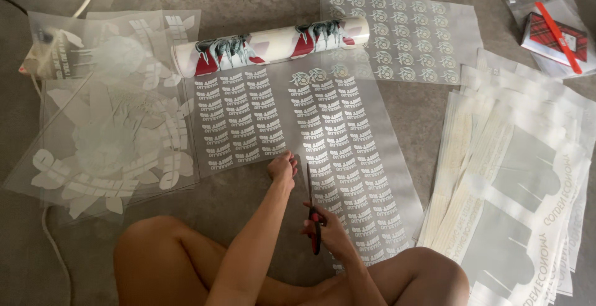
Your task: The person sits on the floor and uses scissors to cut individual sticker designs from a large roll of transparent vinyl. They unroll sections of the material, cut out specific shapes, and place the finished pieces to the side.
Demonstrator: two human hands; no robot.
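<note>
Right now my right hand (pixel 329 231) is closed around red-handled scissors (pixel 312 210), blades in the printed film sheet (pixel 323 126) on the floor; my left hand (pixel 282 168) pinches its cut edge. I'd keep the sheet taut and cut between logo columns.

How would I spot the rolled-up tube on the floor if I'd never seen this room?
Start from the big clear sheet of small white labels that the scissors are cutting. Follow that sheet to its far end, away from the person's knees: the roll lies across it there. It is the only rolled thing, white with red and dark teal artwork, while everything around it lies flat.
</note>
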